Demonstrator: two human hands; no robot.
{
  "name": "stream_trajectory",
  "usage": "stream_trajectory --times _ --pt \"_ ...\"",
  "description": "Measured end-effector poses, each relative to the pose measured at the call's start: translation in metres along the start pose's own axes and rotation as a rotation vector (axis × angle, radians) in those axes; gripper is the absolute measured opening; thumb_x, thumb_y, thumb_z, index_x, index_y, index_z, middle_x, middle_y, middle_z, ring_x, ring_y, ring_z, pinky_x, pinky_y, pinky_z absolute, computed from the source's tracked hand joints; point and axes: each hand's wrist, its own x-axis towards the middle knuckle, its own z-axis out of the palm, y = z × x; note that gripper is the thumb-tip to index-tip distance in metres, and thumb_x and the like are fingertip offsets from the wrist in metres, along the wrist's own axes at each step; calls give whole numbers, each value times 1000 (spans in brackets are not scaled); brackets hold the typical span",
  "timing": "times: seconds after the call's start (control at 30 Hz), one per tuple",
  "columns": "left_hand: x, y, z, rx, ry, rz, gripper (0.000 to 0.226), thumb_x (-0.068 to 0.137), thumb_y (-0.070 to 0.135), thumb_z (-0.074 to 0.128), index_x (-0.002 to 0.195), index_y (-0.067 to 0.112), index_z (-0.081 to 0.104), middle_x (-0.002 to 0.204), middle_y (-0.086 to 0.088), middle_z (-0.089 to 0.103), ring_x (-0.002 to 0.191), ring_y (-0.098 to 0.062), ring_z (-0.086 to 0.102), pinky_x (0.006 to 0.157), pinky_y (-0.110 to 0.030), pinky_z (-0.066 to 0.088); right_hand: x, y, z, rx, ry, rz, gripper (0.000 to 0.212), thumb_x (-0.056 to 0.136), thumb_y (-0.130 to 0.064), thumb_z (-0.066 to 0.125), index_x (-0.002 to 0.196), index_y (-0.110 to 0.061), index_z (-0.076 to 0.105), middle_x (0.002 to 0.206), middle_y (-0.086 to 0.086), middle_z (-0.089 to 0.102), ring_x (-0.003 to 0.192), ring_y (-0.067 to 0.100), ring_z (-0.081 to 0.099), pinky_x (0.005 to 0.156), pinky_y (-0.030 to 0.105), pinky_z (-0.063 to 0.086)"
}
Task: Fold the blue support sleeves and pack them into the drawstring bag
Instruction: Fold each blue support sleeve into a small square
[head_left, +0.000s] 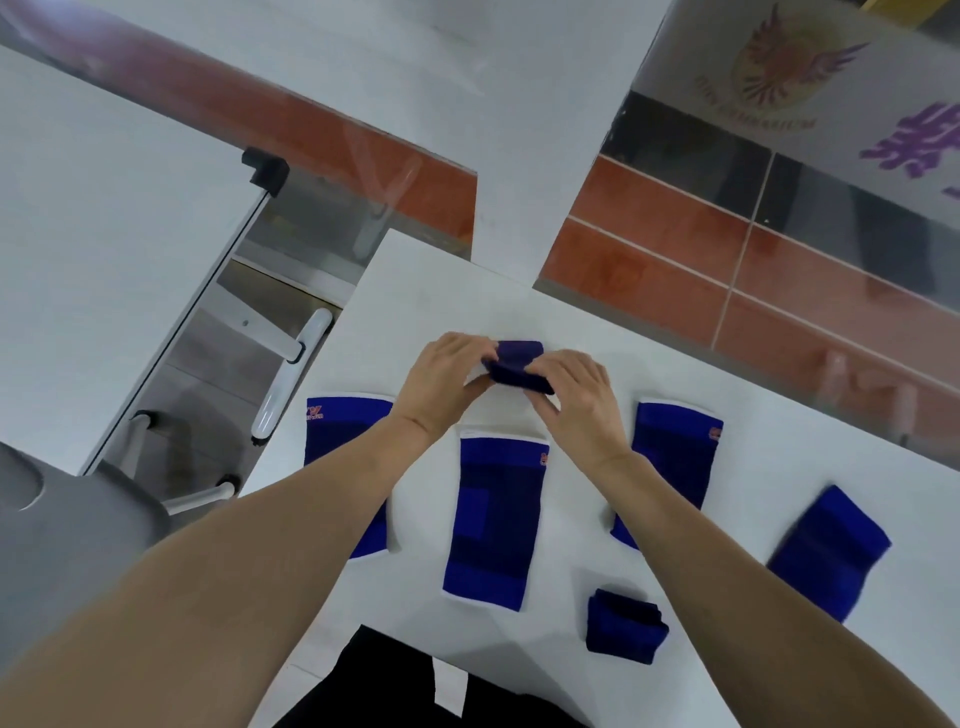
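Note:
Both hands hold a small dark blue sleeve (517, 366), partly folded, just above the far middle of the white table (727, 395). My left hand (447, 371) pinches its left end and my right hand (576, 395) pinches its right end. Three long blue sleeves lie flat in a row: one at the left (332, 431) under my left forearm, one in the middle (496, 519), one at the right (675, 452) partly under my right forearm. A shorter blue sleeve (828, 551) lies at the far right. A folded dark blue sleeve (623, 626) sits near the front edge. A black bag (384, 680) lies at the front edge.
A grey chair (67, 535) stands to the left of the table. Beyond it is a white door with a lever handle (296, 369). An orange tiled wall (753, 291) runs behind the table's far edge.

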Motion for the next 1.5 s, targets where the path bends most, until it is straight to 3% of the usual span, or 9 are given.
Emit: stream_trajectory --times 0.2,0.5,0.6,0.73,1.03,1.13,1.23,1.33,1.5 --pt "-23 -11 19 38 -185 -168 22 97 27 67 117 21 66 112 4 72 110 -20 61 96 -36 47 -23 0 7 109 -251 185 38 97 -16 69 133 -20 61 128 -2 68 120 21 61 106 41 48" --pt "-10 2 18 -235 -72 -498 21 100 18 61 120 19 66 105 7 70 94 -13 64 74 -13 44 16 -3 6 389 -270 465 39 101 -21 65 138 -22 52 124 -2 62 96 11 65 90 25 49" --pt "-5 4 18 -198 -70 -479 25 100 19 60 123 24 67 102 7 64 92 -13 62 78 -21 45 26 1 12 388 -292 506 38 101 -23 65 138 -21 55 129 -2 61 97 13 64 92 30 51" --pt "-1 7 17 -184 -27 -514 45 99 17 64 142 25 53 120 5 55 97 -11 61 88 -23 48 36 6 16 329 -313 489 32 101 -24 65 132 -18 61 123 -4 62 101 16 60 93 32 50" --pt "0 11 18 42 -25 -330 28 99 10 56 123 22 50 127 0 50 83 -17 59 74 -26 53 40 7 24 301 -253 506 13 97 -24 69 109 -26 66 103 -7 66 88 14 62 80 33 53" --pt "0 8 17 104 -69 -219 37 102 17 50 138 23 47 151 2 39 113 -17 56 92 -28 50 42 6 22 338 -241 549 11 96 -24 70 107 -24 70 102 -4 66 85 9 62 77 30 51" --pt "-10 -1 20 404 -191 -10 68 96 4 56 158 15 30 168 -6 20 155 -29 18 124 -46 23 44 6 22 324 -248 542 13 97 -24 70 109 -20 72 105 -3 66 86 5 60 78 26 48" --pt "-18 -9 21 592 -382 -13 81 98 6 45 163 15 -4 170 -4 -16 156 -32 -13 126 -53 1 45 7 25 292 -252 543 19 97 -26 70 114 -18 73 107 -2 62 88 9 61 80 21 46" --pt "-21 -10 29 641 -448 -39 84 98 12 44 162 16 -10 167 -4 -28 157 -35 -9 125 -57 1 42 8 33 243 -254 543 23 97 -23 70 119 -15 71 111 1 60 95 18 63 91 34 53"
